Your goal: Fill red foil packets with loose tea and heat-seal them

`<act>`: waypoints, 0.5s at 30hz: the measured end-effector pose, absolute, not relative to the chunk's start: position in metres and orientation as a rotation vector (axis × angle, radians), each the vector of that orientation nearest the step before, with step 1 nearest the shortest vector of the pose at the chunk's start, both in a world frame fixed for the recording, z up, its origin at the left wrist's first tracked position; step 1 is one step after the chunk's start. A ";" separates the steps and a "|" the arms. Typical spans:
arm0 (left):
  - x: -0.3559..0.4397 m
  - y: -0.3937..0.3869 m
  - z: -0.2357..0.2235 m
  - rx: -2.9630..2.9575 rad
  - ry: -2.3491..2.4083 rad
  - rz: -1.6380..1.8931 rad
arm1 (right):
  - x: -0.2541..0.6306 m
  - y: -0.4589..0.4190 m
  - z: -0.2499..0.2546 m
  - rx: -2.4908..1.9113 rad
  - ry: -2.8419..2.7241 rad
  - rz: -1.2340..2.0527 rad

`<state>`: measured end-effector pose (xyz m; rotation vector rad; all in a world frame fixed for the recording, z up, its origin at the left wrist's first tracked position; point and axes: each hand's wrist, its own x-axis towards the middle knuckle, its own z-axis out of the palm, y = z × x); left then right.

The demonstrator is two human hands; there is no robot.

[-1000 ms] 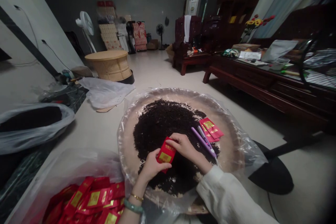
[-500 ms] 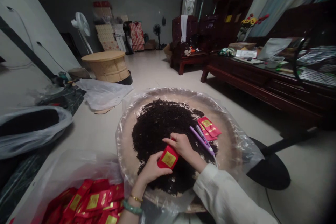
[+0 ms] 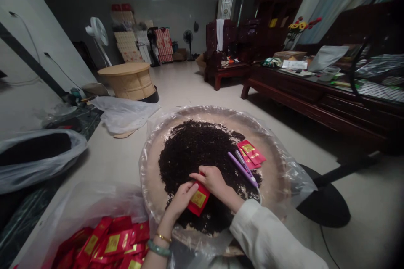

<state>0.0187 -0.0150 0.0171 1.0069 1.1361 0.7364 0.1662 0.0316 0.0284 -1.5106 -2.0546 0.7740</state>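
Both hands hold one small red packet (image 3: pixel 199 200) with a gold label, above the near part of a dark heap of loose tea leaves (image 3: pixel 192 143). My left hand (image 3: pixel 182 197) grips its left edge, thumb on top. At the packet's upper end is my right hand (image 3: pixel 211 180), fingers closed around it; the packet's mouth is hidden. The heap lies on a round tray (image 3: pixel 150 143) lined with clear plastic. Right of my hands rests a purple hair-straightener-like sealer (image 3: pixel 243 170) with a white cord, touching a few flat red packets (image 3: pixel 252 154).
Many red packets fill a clear bag (image 3: pixel 107 239) at lower left. Another bag of dark leaves (image 3: pixel 34 147) stands at far left. A black stand base (image 3: pixel 325 206) is right of the tray. Beyond are a round wooden stool (image 3: pixel 126 80) and a long dark wood table (image 3: pixel 315 105).
The packet has tipped and moved slightly nearer, showing more of its labelled face. My left thumb has moved up onto it, and my right hand has shifted a little left and lower.
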 end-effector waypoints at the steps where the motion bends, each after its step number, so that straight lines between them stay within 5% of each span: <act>1: 0.019 -0.016 0.019 0.983 1.108 0.722 | 0.166 0.031 0.028 -1.504 -2.064 0.769; 10: 0.019 -0.021 0.032 0.926 1.197 0.638 | 0.181 0.034 0.041 -1.311 -1.958 0.751; 15: 0.018 -0.021 0.031 0.895 1.171 0.751 | 0.272 0.060 0.021 -1.863 -1.794 0.374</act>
